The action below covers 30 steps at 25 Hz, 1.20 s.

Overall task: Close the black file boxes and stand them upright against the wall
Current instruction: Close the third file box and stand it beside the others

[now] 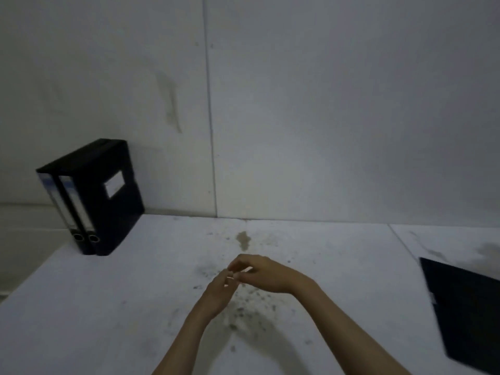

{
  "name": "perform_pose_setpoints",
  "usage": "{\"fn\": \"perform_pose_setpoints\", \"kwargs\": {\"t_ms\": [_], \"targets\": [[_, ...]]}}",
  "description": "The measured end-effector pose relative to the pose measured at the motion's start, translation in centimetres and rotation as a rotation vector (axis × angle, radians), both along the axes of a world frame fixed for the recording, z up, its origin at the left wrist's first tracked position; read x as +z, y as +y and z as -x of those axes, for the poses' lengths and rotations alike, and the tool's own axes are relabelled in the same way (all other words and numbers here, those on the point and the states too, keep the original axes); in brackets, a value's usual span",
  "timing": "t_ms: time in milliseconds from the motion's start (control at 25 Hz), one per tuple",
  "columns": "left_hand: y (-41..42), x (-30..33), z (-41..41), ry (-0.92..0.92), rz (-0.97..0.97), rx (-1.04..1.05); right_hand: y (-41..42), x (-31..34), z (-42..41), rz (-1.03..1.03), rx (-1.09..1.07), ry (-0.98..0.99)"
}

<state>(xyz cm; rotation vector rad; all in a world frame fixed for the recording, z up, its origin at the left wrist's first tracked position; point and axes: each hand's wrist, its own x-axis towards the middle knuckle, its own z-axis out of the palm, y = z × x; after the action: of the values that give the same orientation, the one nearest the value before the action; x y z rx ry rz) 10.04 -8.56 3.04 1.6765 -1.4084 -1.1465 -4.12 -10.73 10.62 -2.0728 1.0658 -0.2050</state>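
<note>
Two black file boxes stand upright side by side at the back left of the white table, closed, their rear against the wall and their white spine labels facing me. A third black file box lies flat at the right edge, partly cut off by the frame. My left hand and my right hand meet over the middle of the table, fingertips touching each other, holding nothing. Both hands are far from all the boxes.
The white table has dark stains and specks around the middle. A pale wall rises behind it with a vertical seam. The table's left edge runs diagonally below the standing boxes.
</note>
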Motion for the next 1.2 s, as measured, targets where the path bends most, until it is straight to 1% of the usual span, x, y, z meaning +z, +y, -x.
{"fn": "perform_pose_setpoints", "kwargs": {"t_ms": [160,440,560,680,960,1000,1040,1120,1160,1200], "targets": [[1.0,-1.5,7.0,-0.096,-0.002,-0.226,2.5,-1.7,9.4,-0.028,-0.182,0.038],[-0.8,-3.1,17.1,-0.228,-0.063,-0.456,6.5,-5.5,21.4,-0.098,-0.506,0.005],[-2.0,-3.9,21.3,-0.231,-0.075,-0.515,7.2,-7.1,25.9,-0.144,-0.621,-0.018],[-3.3,-4.8,25.2,-0.218,-0.111,-0.561,6.6,-8.8,29.9,-0.193,-0.689,-0.036],[-7.3,-8.0,31.2,-0.233,-0.180,-0.649,2.0,-13.5,36.8,-0.302,-0.801,-0.043],[-7.6,-8.6,31.7,-0.257,-0.184,-0.667,1.5,-14.3,37.8,-0.283,-0.845,-0.021],[-7.9,-9.2,32.2,-0.300,-0.188,-0.695,1.2,-15.2,38.9,-0.253,-0.894,0.052],[-7.5,-10.0,33.1,-0.386,-0.173,-0.752,1.7,-17.0,40.4,-0.202,-0.949,0.280],[-7.3,-10.2,33.6,-0.420,-0.169,-0.769,2.3,-17.7,40.9,-0.180,-0.958,0.350],[-7.2,-10.2,34.3,-0.456,-0.166,-0.784,2.9,-18.4,41.2,-0.152,-0.955,0.379]]}}
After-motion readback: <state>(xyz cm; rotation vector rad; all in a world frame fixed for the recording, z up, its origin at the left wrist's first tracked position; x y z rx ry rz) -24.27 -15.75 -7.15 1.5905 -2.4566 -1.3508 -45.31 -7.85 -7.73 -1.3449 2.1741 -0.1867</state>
